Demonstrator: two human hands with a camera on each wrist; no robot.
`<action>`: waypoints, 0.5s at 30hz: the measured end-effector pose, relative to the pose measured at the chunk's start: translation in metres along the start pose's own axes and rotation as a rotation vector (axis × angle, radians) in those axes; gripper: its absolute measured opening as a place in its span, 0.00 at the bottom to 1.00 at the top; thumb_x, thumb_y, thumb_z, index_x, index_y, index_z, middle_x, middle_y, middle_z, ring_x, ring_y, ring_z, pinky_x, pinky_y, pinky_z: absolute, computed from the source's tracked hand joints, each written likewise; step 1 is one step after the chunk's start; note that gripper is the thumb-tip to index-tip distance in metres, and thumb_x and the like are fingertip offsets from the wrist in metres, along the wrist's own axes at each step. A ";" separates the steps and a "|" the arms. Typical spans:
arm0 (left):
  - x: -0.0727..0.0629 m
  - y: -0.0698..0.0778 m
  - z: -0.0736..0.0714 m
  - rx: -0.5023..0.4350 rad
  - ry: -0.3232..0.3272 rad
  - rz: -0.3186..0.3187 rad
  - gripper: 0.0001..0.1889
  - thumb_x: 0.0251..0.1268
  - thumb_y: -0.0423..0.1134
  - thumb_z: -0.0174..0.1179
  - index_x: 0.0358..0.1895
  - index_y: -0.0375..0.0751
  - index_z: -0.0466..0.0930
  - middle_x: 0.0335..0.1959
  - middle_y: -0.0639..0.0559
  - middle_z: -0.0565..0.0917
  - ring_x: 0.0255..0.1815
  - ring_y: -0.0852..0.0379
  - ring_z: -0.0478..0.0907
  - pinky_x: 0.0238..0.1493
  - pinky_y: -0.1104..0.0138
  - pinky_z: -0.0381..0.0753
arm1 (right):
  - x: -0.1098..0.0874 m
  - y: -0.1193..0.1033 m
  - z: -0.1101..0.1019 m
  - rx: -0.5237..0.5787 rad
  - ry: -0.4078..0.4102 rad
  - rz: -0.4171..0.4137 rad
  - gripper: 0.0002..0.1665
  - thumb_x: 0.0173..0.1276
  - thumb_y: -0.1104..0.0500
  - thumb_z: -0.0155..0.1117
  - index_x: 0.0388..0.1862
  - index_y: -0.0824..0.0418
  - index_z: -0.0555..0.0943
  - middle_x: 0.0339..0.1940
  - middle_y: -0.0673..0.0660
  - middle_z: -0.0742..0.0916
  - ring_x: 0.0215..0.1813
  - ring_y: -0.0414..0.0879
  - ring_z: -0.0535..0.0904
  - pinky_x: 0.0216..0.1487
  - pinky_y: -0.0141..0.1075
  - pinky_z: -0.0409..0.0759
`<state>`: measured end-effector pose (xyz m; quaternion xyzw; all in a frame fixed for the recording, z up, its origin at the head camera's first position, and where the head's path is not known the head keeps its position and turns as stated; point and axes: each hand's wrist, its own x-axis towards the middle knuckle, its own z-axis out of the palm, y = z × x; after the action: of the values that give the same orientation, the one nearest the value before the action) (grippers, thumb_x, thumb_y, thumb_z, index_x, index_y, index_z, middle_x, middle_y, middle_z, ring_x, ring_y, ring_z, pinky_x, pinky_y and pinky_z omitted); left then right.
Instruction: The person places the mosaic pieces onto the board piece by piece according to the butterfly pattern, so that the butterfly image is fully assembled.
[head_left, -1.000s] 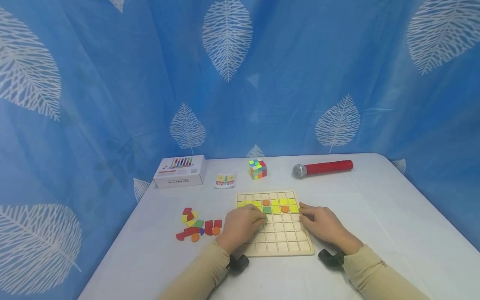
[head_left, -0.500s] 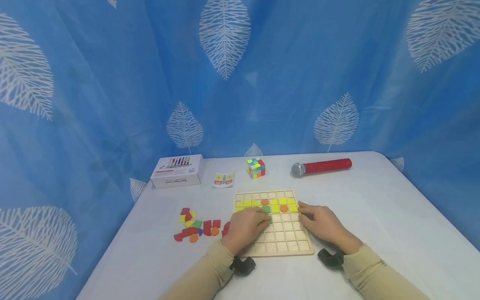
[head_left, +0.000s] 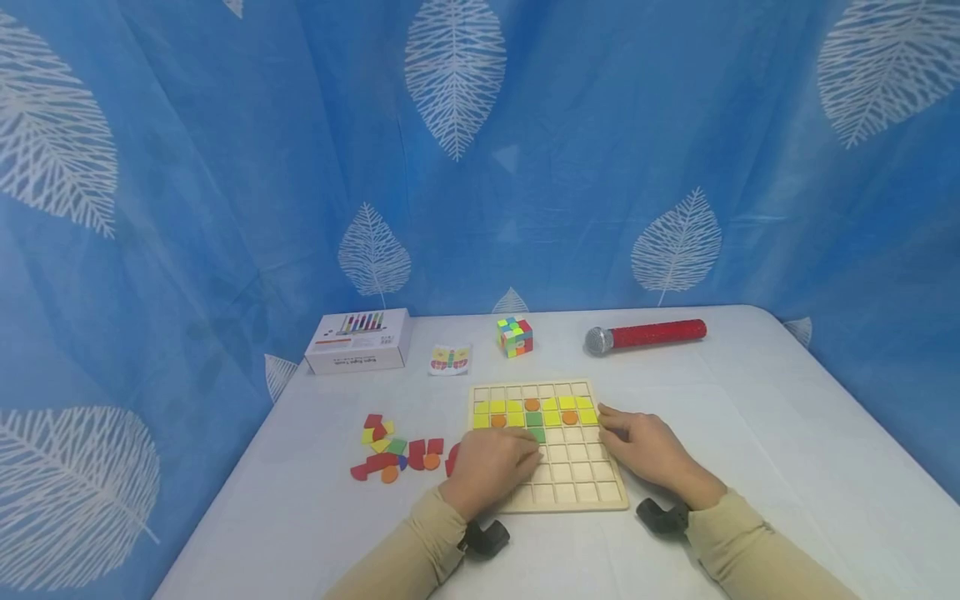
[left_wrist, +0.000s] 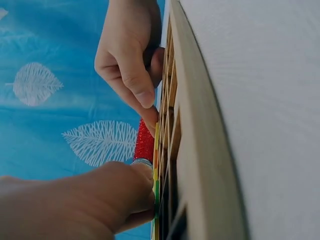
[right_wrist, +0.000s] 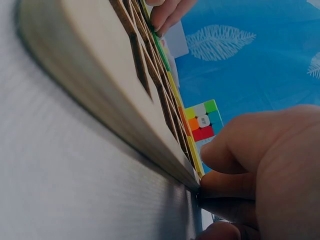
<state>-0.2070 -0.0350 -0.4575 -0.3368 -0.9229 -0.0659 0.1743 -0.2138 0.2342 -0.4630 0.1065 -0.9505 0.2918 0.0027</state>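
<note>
A wooden grid board (head_left: 566,493) lies on the table, with rows of yellow squares (head_left: 482,408), orange discs (head_left: 532,404) and green squares in its far half. My left hand (head_left: 491,467) is over the board's left side, covering several cells. Its fingertips touch the near edge of a green square (head_left: 536,435), which lies flat below another green square (head_left: 533,419). At the board's right edge my right hand (head_left: 648,450) rests its thumb and forefinger. In the right wrist view these fingers meet the edge beside a yellow piece (right_wrist: 195,155).
Loose red (head_left: 417,455), yellow, orange, green and blue pieces lie left of the board, partly behind my left hand. Farther back are a white box (head_left: 356,360), a butterfly pattern card (head_left: 450,361), a puzzle cube (head_left: 515,339) and a red microphone (head_left: 652,334).
My left hand has drawn back slightly toward me, uncovering the yellow squares and an orange disc. The green square now shows flat in its cell. My right hand stays put.
</note>
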 end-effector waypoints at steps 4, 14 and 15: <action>-0.002 -0.001 0.001 -0.006 0.008 0.000 0.06 0.67 0.48 0.68 0.41 0.58 0.92 0.37 0.66 0.90 0.26 0.70 0.79 0.22 0.80 0.63 | 0.000 -0.001 0.001 -0.001 -0.003 -0.002 0.25 0.75 0.55 0.61 0.65 0.66 0.81 0.72 0.61 0.78 0.74 0.66 0.71 0.71 0.62 0.68; -0.004 -0.003 0.000 -0.011 0.054 -0.006 0.06 0.68 0.47 0.67 0.31 0.58 0.88 0.29 0.66 0.87 0.20 0.69 0.71 0.19 0.78 0.57 | 0.001 0.000 0.001 -0.009 -0.002 -0.009 0.24 0.75 0.55 0.61 0.65 0.65 0.81 0.72 0.62 0.78 0.73 0.67 0.71 0.70 0.63 0.69; -0.005 -0.003 -0.001 -0.012 0.051 -0.015 0.08 0.68 0.47 0.67 0.28 0.58 0.86 0.27 0.66 0.85 0.19 0.68 0.71 0.19 0.77 0.56 | 0.001 0.000 0.001 -0.009 -0.002 -0.007 0.24 0.75 0.55 0.61 0.65 0.65 0.81 0.72 0.62 0.78 0.73 0.67 0.71 0.70 0.63 0.69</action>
<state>-0.2053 -0.0407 -0.4586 -0.3290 -0.9203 -0.0812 0.1954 -0.2145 0.2337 -0.4638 0.1103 -0.9515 0.2872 0.0035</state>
